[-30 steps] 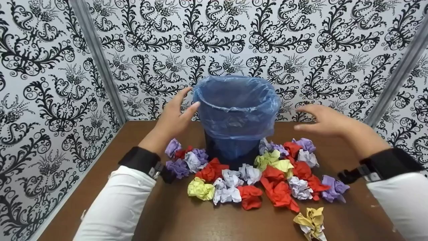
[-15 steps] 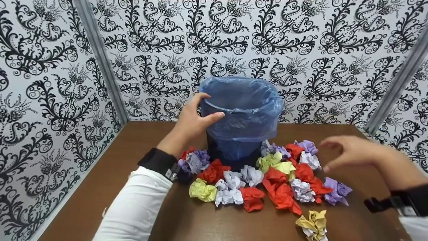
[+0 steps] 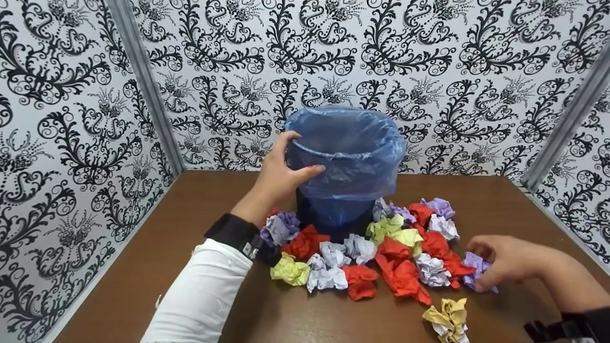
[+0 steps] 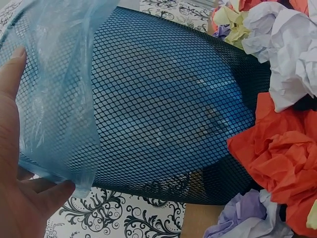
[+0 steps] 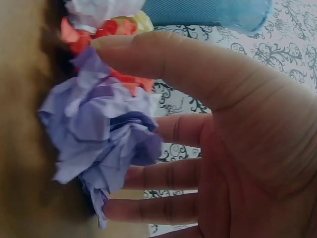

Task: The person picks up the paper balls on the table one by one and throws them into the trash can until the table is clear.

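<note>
Patterned walls point(image 3: 228, 47) back a brown surface point(image 3: 310, 321). Fingers of the right hand point(image 3: 517, 262) spread around a purple paper ball point(image 5: 99, 124) on the surface; those of the left hand point(image 3: 279, 174) grip the bin point(image 4: 163, 109) through its blue bag point(image 3: 348, 176); other paper balls point(image 3: 360, 282) crowd its base.

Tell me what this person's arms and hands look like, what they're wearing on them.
The left hand and right hand are ungloved. A white sleeve covers the left forearm; beyond its cuff sits a wide black wristband with a small device showing a pale patch. A black band with a dark attachment shows on the right wrist, cut off by the picture's edge.
</note>
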